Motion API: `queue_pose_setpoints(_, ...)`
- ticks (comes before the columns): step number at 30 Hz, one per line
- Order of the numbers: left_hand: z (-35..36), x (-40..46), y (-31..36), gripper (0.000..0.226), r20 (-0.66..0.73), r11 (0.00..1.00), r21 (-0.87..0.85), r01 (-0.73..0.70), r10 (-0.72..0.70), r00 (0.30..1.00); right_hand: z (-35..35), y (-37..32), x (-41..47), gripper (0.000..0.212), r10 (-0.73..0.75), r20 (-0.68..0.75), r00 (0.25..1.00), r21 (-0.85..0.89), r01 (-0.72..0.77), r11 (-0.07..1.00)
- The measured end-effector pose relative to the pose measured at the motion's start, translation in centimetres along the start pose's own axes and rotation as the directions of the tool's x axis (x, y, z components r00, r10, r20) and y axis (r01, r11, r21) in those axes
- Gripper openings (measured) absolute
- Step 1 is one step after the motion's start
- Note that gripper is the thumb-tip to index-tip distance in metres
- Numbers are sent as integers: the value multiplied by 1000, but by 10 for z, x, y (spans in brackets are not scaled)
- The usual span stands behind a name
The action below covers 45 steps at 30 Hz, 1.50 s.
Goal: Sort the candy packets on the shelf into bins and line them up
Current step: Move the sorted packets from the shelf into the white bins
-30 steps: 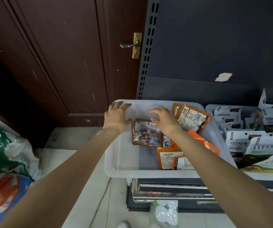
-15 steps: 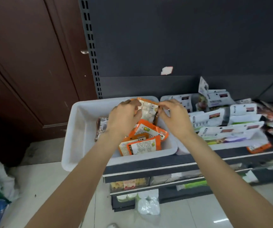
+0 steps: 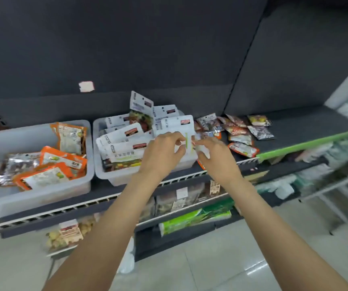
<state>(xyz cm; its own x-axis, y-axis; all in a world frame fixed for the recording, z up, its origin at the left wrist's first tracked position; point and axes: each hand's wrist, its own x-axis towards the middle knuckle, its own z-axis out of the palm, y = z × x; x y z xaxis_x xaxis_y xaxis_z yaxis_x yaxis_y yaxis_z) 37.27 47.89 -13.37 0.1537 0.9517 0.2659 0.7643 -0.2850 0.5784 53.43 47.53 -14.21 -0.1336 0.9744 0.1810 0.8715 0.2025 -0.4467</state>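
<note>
Nearest, on the lower shelves under the forearms: a green carton point(image 3: 196, 219) and a bag of pale round snacks point(image 3: 68, 234), print too blurred to read. Above these, left hand point(image 3: 163, 154) and right hand point(image 3: 215, 158) close together at the right end of the middle bin point(image 3: 114, 177), fingertips pinched on the lower edge of a white packet point(image 3: 176, 128) with a green stripe (a dark label with red on its top corner, lettering not legible). Same bin crammed with more white packets point(image 3: 122, 141), each with a similar dark label and a small black mark, leaning at mixed angles, none lined up. To the left, just beside it, a second white bin point(image 3: 32, 196) with orange packets point(image 3: 62, 158) and one silvery packet point(image 3: 15, 166), text unreadable. To the right on the bare dark shelf point(image 3: 307, 129), loose dark and red packets point(image 3: 240, 131) scattered outside any bin. Farthest back, a torn pale sticker point(image 3: 86, 86) on the dark back panel, blank as far as can be seen.
</note>
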Motion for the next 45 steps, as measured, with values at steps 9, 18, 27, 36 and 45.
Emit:
queue_pose_setpoints(9, 115, 82, 81, 23, 164, 1000, -8, 0, 2, 987, -52, 142, 25, 33, 153, 16, 988, 16, -153, 988)
queue_pose_setpoints(18, 229, 203, 75, 26, 196, 976, 8, 218, -215, 957, -54, 275, 130, 39, 183, 112, 977, -43, -179, 983)
queue_pose_setpoints(27, 282, 266, 33, 51, 147, 893, 240, 380, -421, 895, -25, 349, 223, 50, 105, 204, 973, -44, -98, 994)
queue_pose_setpoints(36, 306, 319, 1, 82, 166, 818, 359, 449, -530, 832, 16, 393, 271, 61, 15, 527, 850, -139, 69, 988)
queue_pose_setpoints(45, 302, 338, -5, 93, 167, 731, 494, 471, -611, 774, 10, 411, 277, 61, -69, 577, 814, -172, 203, 964)
